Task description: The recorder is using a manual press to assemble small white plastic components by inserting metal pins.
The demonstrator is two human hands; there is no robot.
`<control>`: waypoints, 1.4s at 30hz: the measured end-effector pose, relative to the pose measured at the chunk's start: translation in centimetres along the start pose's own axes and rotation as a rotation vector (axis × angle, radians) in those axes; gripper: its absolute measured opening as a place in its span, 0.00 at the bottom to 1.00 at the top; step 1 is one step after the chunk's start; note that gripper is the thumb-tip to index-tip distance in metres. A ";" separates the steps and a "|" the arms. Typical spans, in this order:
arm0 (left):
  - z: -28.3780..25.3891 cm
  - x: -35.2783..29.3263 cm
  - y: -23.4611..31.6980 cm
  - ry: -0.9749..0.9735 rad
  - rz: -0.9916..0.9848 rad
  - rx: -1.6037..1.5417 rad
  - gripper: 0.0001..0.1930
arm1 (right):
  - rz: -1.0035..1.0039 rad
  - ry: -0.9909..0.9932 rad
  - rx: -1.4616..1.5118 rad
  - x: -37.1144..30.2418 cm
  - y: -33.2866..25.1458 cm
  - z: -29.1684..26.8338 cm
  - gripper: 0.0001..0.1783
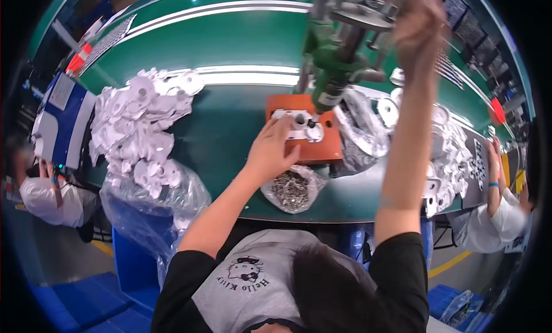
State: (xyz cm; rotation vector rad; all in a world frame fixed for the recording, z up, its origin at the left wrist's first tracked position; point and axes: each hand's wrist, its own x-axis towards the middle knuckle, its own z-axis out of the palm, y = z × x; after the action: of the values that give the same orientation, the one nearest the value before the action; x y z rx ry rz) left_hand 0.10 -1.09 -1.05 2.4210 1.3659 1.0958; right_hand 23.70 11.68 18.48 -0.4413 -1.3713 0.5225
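Observation:
A white plastic part with round holes lies on an orange block under a green hand press. My left hand holds the part's left end against the block, fingers over it and thumb apart toward the block's front. The tip of the press comes down right at the part, by a small dark spot; whether they touch I cannot tell. High at the upper right, my right hand is beside the top of the press. Motion smears its fingers, so its grip does not show.
A clear bag of small metal pieces sits before the block. White parts are heaped at left and right. A plastic bag lies right of the block. A blue-and-white machine stands far left. Other people work at both sides.

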 end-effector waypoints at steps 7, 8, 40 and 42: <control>0.1 0.2 0.4 -0.102 -0.060 0.031 0.31 | 0.479 -0.084 -0.219 -8.2 -2.3 -1.7 0.22; -0.3 0.2 -0.1 -0.103 -0.034 0.066 0.29 | 0.493 -0.144 -0.342 -10.6 -4.0 -2.4 0.23; -23.0 -9.9 -6.6 -0.218 -0.961 0.271 0.17 | 0.668 0.353 -1.324 -29.8 -7.6 -29.4 0.36; -23.0 -13.4 -7.0 -0.176 -0.949 0.354 0.17 | 0.592 0.428 -1.297 -29.7 -7.3 -30.0 0.36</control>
State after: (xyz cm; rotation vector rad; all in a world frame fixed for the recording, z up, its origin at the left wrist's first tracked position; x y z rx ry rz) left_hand -24.10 -12.55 5.37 1.5663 2.3734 0.4016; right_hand 50.55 -11.51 -5.57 -1.9252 -0.9844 -0.0905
